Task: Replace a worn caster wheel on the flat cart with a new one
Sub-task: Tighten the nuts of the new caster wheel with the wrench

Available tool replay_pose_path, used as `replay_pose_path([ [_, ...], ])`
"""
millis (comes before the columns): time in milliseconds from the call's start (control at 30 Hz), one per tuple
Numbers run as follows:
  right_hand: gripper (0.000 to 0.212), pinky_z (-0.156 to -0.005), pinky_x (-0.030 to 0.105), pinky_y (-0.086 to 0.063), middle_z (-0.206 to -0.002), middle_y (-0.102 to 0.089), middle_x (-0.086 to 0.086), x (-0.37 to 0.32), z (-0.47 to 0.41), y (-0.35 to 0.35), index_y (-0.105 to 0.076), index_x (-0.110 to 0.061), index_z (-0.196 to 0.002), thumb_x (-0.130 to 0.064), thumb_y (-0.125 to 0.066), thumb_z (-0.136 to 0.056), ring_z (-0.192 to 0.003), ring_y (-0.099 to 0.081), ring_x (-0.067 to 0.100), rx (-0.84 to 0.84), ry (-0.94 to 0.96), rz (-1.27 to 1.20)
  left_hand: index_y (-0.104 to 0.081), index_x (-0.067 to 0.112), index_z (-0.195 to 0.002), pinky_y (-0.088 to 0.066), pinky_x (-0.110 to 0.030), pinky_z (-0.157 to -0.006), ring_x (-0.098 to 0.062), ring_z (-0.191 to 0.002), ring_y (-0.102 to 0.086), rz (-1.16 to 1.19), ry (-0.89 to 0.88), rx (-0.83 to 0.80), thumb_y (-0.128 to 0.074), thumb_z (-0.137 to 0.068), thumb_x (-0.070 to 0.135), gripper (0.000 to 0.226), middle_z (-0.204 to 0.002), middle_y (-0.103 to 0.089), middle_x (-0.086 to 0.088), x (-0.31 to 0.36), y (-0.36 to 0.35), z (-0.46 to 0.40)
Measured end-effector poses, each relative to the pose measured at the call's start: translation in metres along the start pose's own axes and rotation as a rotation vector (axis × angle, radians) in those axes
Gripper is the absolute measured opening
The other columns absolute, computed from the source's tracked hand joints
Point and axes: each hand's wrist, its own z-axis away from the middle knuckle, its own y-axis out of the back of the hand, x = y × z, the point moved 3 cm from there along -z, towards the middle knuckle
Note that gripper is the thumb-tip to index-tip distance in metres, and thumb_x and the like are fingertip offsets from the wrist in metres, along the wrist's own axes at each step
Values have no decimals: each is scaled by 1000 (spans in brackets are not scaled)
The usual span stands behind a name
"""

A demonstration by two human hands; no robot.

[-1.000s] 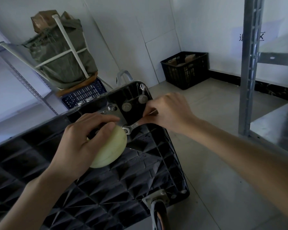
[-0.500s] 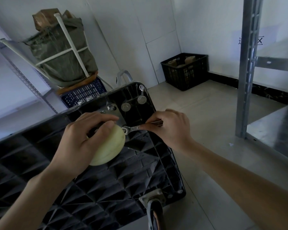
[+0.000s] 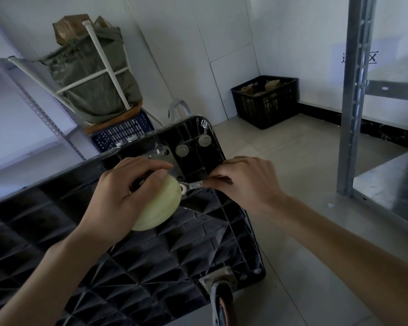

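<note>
Beside cream wheel (image 3: 160,205), wrench (image 3: 193,185) swung lower.

The left hand (image 3: 125,191) hides the pale wheel's (image 3: 159,208) bracket; the frame's bottom edge crops the dark caster (image 3: 223,304).

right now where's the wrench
In the head view, the wrench is centre frame, pinched by the right hand, its ring end at the mounting plate beside the pale caster wheel that the left hand grips.

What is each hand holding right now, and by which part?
Left hand grips the cream caster wheel over its top; right hand pinches the wrench by its handle end.
</note>
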Motion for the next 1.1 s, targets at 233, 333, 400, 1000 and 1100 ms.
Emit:
replay_pose_path([
  [233,34,-53,19,-26,-89,-75,-18,3,-24,17,-78,-40,-98,-68,-61,-87,-82,-70,8,-143,57,32,-73,32,-110,-43,-27,-91,-14,-116,-60,1,3,7,-50,-96,44,30,-111,-69,21,0,0,0],
  [333,34,-58,24,-29,-93,-76,-15,-3,-42,20,-77,-40,-102,-67,-65,-85,-86,-71,12,-209,129,63,-73,32,-110,-44,-29,-91,-15,-116,-60,5,2,4,-50,-96,44,30,-111,-69,19,0,0,0],
  [400,34,-63,27,-30,-95,-76,-13,-8,-54,25,-77,-40,-104,-65,-67,-85,-88,-70,14,-245,175,109,-73,31,-110,-44,-28,-91,-14,-116,-61,10,1,6,-50,-95,45,31,-111,-69,19,0,0,0],
  [1000,13,-63,35,-33,-92,-65,2,-75,-112,41,-67,-19,-93,-29,-76,-91,-79,-58,23,-406,475,558,-74,30,-108,-44,-20,-93,-15,-117,-60,24,-8,18,-53,-98,30,23,-111,-71,18,1,-2,0],
  [1100,38,-58,34,-30,-72,-48,-3,-82,-118,40,-46,-22,-69,-24,-79,-88,-72,-52,22,-419,467,598,-74,31,-106,-44,-18,-92,-16,-116,-61,41,-6,28,-53,-98,27,23,-110,-71,20,2,-2,0],
])
